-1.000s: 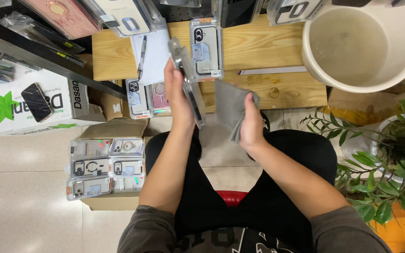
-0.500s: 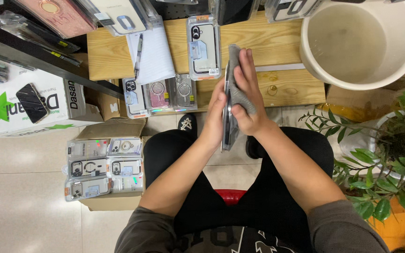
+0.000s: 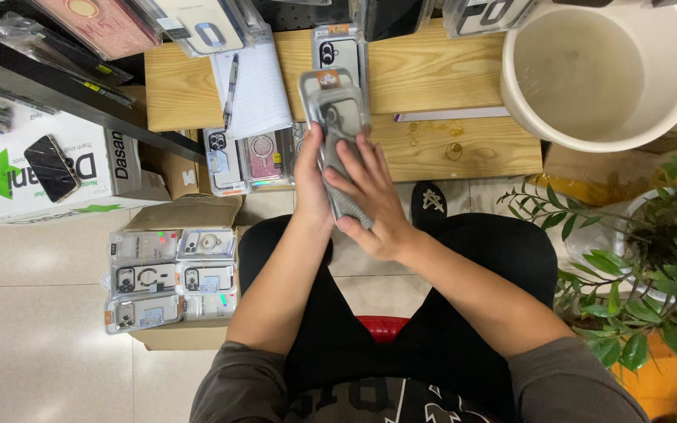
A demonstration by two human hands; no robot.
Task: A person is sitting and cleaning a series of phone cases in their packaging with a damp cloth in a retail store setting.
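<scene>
My left hand (image 3: 312,184) grips a clear plastic package holding a phone case (image 3: 333,106), held flat above the edge of the wooden table (image 3: 464,86). My right hand (image 3: 370,196) presses a grey cloth (image 3: 346,200) against the lower part of that package. Both hands meet over my lap. Another packaged phone case (image 3: 338,45) lies on the table just beyond.
A white bucket (image 3: 526,102) stands at the table's right end. A notepad with a pen (image 3: 251,82) lies on the left. Several packaged cases (image 3: 240,160) hang off the table edge and fill a cardboard box (image 3: 170,278) on the floor. A potted plant (image 3: 652,258) is at right.
The package was turned from edge-on to flat and raised toward the table. My right hand moved the grey cloth onto its face, and both hands came together.
</scene>
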